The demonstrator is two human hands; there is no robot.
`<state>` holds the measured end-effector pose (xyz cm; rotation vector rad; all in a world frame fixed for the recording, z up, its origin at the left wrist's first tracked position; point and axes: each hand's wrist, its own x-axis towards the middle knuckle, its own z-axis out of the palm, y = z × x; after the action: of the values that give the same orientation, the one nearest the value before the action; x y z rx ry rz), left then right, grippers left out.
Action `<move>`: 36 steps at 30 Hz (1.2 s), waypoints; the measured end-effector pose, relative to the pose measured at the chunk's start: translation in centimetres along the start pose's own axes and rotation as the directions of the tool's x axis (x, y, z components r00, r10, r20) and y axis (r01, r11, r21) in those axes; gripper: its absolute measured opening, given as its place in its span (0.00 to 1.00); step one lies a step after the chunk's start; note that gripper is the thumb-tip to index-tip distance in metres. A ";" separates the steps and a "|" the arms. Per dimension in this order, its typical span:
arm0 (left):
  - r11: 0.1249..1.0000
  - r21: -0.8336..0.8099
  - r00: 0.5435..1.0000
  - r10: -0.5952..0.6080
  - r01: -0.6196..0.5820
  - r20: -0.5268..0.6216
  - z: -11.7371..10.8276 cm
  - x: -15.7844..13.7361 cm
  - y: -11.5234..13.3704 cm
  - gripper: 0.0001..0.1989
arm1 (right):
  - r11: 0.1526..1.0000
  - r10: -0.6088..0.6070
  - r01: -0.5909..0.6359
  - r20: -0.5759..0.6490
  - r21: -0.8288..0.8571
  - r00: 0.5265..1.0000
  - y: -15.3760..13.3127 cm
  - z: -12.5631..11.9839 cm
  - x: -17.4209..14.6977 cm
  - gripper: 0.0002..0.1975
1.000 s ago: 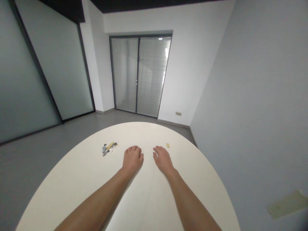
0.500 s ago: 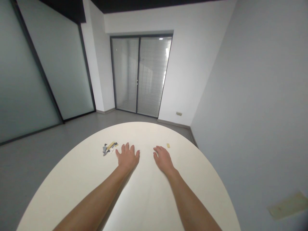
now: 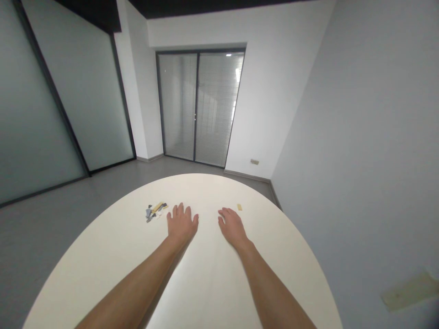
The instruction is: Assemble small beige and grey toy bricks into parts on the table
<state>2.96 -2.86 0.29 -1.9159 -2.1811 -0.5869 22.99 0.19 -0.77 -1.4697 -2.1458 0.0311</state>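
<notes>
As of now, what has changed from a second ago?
The left hand has shifted left, toward the small pile of pieces, and its fingers have spread. Nothing was visibly picked up or let go. The right hand, the pile and the lone yellow piece stayed put.

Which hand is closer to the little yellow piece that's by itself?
The right hand. It is just left of the yellow piece and a bit nearer the wearer, not touching it. The left hand is farther left, beside the pile of small pieces.
</notes>
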 end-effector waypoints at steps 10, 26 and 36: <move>0.997 -0.081 1.000 -0.007 0.008 0.010 0.0 0.1 -0.1 0.20 | 1.000 -0.001 0.001 -0.004 0.001 1.000 -0.2 -0.2 -0.1 0.16; 0.766 -0.503 0.906 0.414 -0.400 -0.091 0.9 0.6 -0.1 0.15 | 1.000 0.009 -0.009 -0.007 0.004 1.000 -0.3 -0.2 0.0 0.15; 0.786 -0.547 0.935 0.353 -0.289 0.014 0.7 0.7 -0.1 0.15 | 0.999 -0.032 0.032 -0.004 0.044 0.999 -0.8 -0.6 -0.1 0.14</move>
<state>2.79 -1.93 -0.04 -2.5906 -1.7922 -1.1411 22.62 -0.35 -0.01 -1.4096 -2.1515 0.0636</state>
